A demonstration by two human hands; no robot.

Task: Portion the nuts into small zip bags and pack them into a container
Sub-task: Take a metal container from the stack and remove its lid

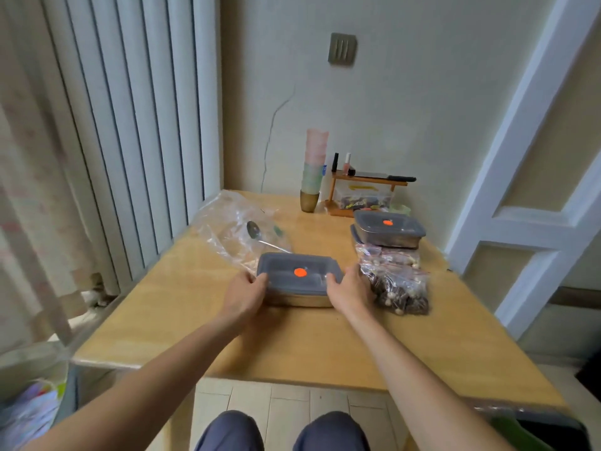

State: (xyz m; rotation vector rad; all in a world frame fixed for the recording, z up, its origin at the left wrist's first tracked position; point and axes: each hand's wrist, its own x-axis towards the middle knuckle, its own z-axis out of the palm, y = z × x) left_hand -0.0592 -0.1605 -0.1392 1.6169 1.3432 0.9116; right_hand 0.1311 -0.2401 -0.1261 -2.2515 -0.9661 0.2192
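Holding a lidded container (297, 279) between both hands, I see it sitting on the wooden worktop (182, 307) straight ahead of me, about midway across. My left hand (244, 296) curls round its left end, thumb up on the grey lid's edge and the other fingers hidden beneath or behind the side. My right hand (349, 292) grips the right end in the same way, thumb on the lid's near right corner. The lid is on and carries an orange dot (300, 272) at its middle; a metal base shows below the lid along the near side.

Just beside my right hand, touching or nearly touching its outer edge, lies a heap of small zip bags (398, 281) filled with dark and pale nuts. Behind that heap stands a second container (388, 232) with the same grey lid and orange dot, and what looks like another lid or container under it.

Behind the container I hold, to the left, lies a crumpled clear plastic bag (227, 229) with a metal spoon (260, 236) on it, the bowl pointing away from me. At the far edge by the wall stands a stack of cups (313, 172), and beside it a small wooden rack (364, 193) with a knife (387, 176) lying on top.
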